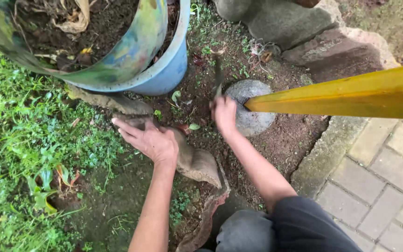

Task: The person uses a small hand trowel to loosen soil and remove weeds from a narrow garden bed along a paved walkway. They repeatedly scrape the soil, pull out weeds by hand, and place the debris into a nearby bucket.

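My left hand (148,139) lies flat, fingers spread, on a curved brown stone edging (197,163) that borders the soil. My right hand (224,114) is closed around the handle of a thin garden tool (218,74), blurred, its tip reaching into the bare soil (201,79) beside a blue pot (162,70). A round grey stone (253,119) sits just right of my right hand.
Grass and weeds (19,154) cover the left. Inside the blue pot sits a painted pot full of dry soil (85,28). A yellow pointed leaf (350,93) juts in from the right. Paving bricks (383,172) lie at lower right, large rocks (285,18) above.
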